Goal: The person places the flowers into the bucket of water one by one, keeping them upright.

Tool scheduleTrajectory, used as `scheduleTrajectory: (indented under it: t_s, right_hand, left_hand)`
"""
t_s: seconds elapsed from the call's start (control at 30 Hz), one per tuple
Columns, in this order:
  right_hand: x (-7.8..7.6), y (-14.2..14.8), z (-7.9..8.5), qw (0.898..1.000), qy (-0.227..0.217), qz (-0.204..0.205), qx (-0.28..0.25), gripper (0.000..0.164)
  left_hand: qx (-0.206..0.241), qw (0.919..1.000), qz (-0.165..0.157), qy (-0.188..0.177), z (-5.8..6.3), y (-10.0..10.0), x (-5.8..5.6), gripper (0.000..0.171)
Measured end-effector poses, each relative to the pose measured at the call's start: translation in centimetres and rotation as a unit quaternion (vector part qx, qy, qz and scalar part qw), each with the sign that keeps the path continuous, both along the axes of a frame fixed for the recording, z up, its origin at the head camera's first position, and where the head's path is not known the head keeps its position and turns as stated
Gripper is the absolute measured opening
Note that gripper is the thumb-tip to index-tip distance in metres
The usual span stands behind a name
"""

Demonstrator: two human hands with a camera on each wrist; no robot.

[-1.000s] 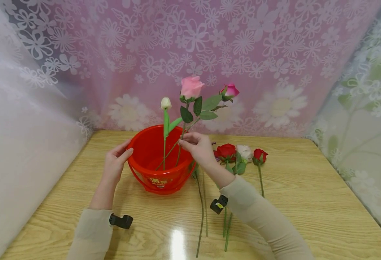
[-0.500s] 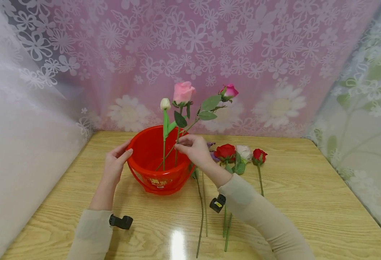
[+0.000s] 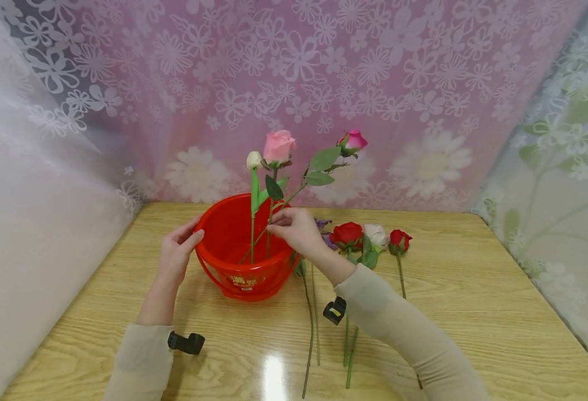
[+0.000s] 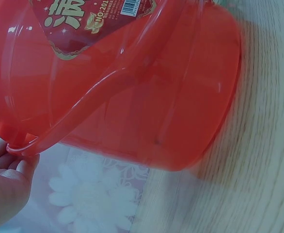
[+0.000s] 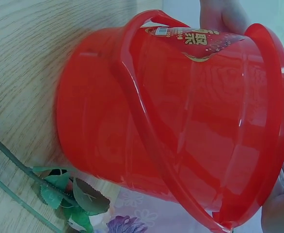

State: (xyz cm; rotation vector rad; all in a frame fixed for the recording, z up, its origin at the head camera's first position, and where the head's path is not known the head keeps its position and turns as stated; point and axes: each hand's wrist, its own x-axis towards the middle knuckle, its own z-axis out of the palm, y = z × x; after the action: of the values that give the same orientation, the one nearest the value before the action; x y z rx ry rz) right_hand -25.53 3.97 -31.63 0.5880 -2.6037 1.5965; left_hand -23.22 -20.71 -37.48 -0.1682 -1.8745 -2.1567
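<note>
A red plastic bucket (image 3: pixel 249 281) stands on the table. My left hand (image 3: pixel 175 253) grips its left rim, thumb outside, near the handle's end in the left wrist view. My right hand (image 3: pixel 299 236) is over the right rim and pinches the stem of a pink rose (image 3: pixel 279 146), whose lower end is inside the bucket. Just left of it, a white tulip (image 3: pixel 254 160) with green leaves stands in the bucket. A magenta rose (image 3: pixel 354 140) leans out to the right, its stem crossing behind the pink rose's. The bucket's rim hides most of the right fingers in the right wrist view.
Right of the bucket lie a large red rose (image 3: pixel 347 235), a white rose (image 3: pixel 376 236), a smaller red rose (image 3: pixel 400 239) and a purple flower (image 3: pixel 330 240). Their stems point toward the table's (image 3: pixel 474 312) front edge. A floral curtain (image 3: pixel 424 72) hangs behind.
The right hand has moved slightly left and down with the pink rose, whose bloom now sits lower and closer to the tulip. The left hand stays on the rim.
</note>
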Motion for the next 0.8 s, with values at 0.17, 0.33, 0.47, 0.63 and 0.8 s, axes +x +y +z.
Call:
scheduleTrajectory:
  t_s: [0.17,0.33,0.47,0.63,0.8]
  right_hand:
    - [-0.05,-0.04,-0.01,1.000,0.011,-0.001,0.015,0.012]
    - [0.01,-0.08,0.08,1.000,0.005,0.000,0.024,0.014]
    - [0.13,0.00,0.13,1.000,0.001,0.000,0.028,0.018]
    - [0.40,0.15,0.21,1.000,-0.004,-0.001,0.031,0.023]
    - [0.70,0.31,0.34,0.999,-0.027,-0.001,0.019,0.026]
  left_hand:
    - [0.005,1.0000,0.002,-0.003,0.05,0.04,-0.03,0.046]
    - [0.000,1.0000,0.001,-0.006,0.19,0.06,0.09,0.046]
    - [0.000,1.0000,0.002,-0.009,0.28,0.09,0.20,0.046]
    - [0.003,0.9999,0.001,-0.014,0.22,0.11,0.27,0.046]
    - [0.009,0.9999,0.000,-0.013,0.13,0.14,0.19,0.047]
